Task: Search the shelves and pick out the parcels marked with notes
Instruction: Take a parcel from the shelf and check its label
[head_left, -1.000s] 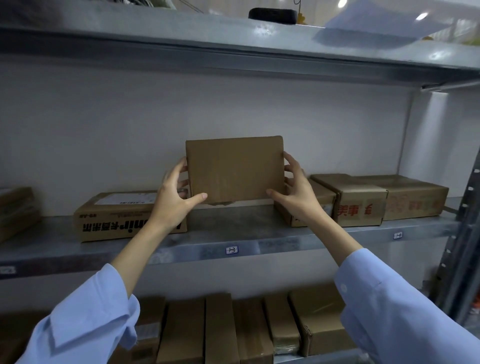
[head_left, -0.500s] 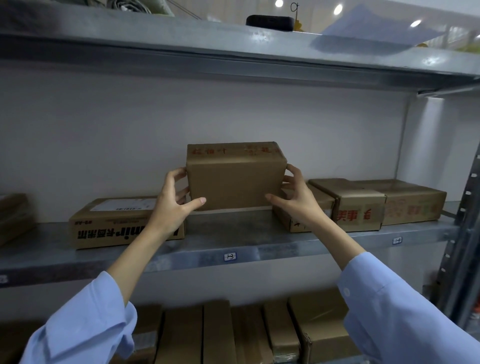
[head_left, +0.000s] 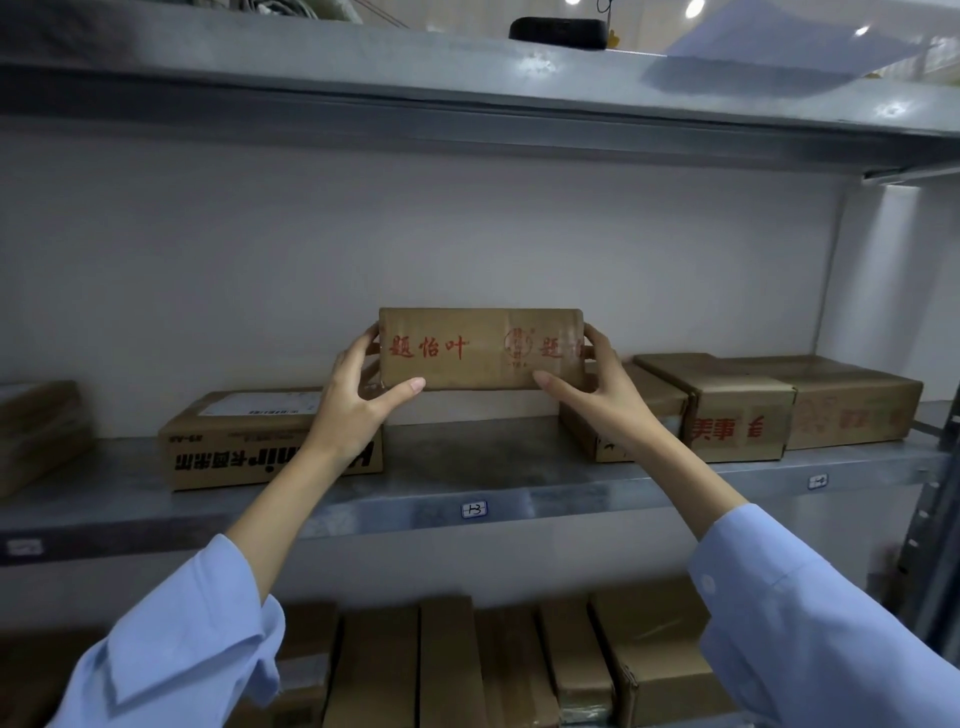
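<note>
One parcel (head_left: 480, 348) (red print), held by left grip (head_left: 358, 410), right grip (head_left: 597, 400), five boxes (head_left: 727, 410) beside

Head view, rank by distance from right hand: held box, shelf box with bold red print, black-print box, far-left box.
1. held box: gripped by right hand.
2. shelf box with bold red print: right side.
3. black-print box: left side.
4. far-left box: leftmost.

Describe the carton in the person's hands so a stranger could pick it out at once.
Find the middle metal shelf, lined with flat cartons. Above its bare centre, the left hand and right hand grip one brown carton by its ends. Alone among its neighbours, it is held clear of the shelf, showing red handwritten-style characters and a round red seal.
</note>
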